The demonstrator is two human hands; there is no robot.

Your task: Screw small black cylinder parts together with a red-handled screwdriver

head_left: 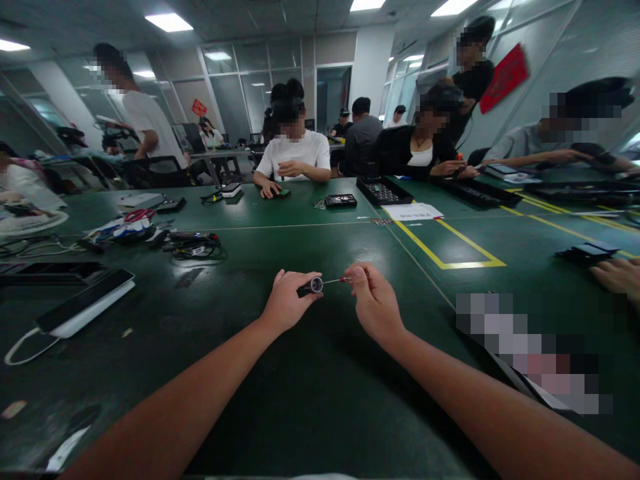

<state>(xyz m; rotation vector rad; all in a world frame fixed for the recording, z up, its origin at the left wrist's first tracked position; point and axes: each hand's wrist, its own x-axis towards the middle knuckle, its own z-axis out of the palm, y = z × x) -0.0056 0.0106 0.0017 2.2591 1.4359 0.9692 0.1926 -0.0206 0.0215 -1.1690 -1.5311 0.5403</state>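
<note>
Above the green table, my left hand (291,300) is closed around a small dark cylinder (316,285) whose round, ringed end faces me. What the cylinder belongs to I cannot make out. My right hand (374,297) pinches the red handle of a thin screwdriver (334,281). Its metal shaft points left, and the tip reaches the right side of the cylinder's end; whether it touches, I cannot tell. The fingers of my right hand cover most of the handle.
A black-and-white device (87,303) with a white strap lies at left, near tangled black cables (195,247). Black trays (385,192) and a paper sheet (413,211) are farther back. Co-workers sit across the table; another person's hand (617,277) rests at the right edge.
</note>
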